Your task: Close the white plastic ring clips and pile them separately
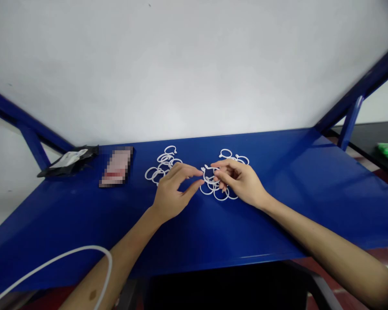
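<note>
My right hand [237, 180] pinches a white plastic ring [208, 179] between thumb and fingers. The ring stands unclasped, its two knobbed ends apart at the top. My left hand [177, 189] is open at the ring's left side, thumb and fingers spread around a gap. Whether its fingertips touch the ring I cannot tell. Beneath and beside my right hand lies a pile of similar rings [221, 199], partly hidden by it. Another loose group of white rings [151, 173] lies behind and left of my left hand.
Everything rests on a blue tabletop [213, 241] against a pale wall. At the left lie a black plastic package [69, 160] and a blurred-out flat object [117, 166]. A white cable [67, 250] loops across my left forearm. Blue braces [351, 122] flank the table.
</note>
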{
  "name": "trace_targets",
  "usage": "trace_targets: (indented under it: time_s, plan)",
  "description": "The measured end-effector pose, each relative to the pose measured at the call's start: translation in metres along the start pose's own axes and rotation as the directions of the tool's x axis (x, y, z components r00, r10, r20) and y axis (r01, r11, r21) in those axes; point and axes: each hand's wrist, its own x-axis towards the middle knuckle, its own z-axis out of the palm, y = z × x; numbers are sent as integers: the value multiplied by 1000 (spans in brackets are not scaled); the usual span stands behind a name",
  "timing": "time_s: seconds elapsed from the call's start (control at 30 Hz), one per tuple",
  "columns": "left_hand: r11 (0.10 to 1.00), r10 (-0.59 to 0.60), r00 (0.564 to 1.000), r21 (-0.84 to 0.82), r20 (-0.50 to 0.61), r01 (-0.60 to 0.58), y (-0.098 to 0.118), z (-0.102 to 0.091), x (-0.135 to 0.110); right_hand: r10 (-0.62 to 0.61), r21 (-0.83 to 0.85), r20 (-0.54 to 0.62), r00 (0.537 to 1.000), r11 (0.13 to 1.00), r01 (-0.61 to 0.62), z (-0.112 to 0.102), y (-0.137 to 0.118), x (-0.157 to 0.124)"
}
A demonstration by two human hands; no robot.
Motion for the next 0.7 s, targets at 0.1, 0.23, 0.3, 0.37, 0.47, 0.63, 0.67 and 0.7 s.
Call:
trace_targets:
  time_s: [0.1, 0.23, 0.3, 0.37, 0.47, 0.63, 0.67, 0.7]
  plan:
    - [959, -246, 969, -145, 2, 244, -5, 1, -1, -12, 52, 12, 1000, 999, 12, 1, -1, -2]
    - [872, -366, 915, -281, 168, 401, -14, 3, -4, 10, 119, 89, 996, 993, -21, 3, -2, -6]
    - [849, -377, 902, -311, 212, 428, -17, 4, -5, 30, 144, 139, 990, 988, -50, 5, -2, -7]
    - [839, -371, 897, -327, 240, 434, -17, 4, -5, 41, 161, 172, 984, 985, -69, 5, -3, -8]
    - [848, -350, 902, -323, 252, 419, -15, 2, -4, 43, 164, 186, 982, 984, -74, 5, -4, -8]
    - [889, -323, 925, -270, 200, 369, -12, 2, -3, 39, 131, 211, 977, 989, -68, 6, -5, -8]
    - [898, -314, 931, -260, 188, 355, -11, 2, -3, 32, 128, 213, 977, 990, -61, 6, -5, -9]
    - [906, -303, 936, -250, 176, 341, -11, 3, -3, 26, 124, 213, 977, 991, -54, 6, -5, -10]
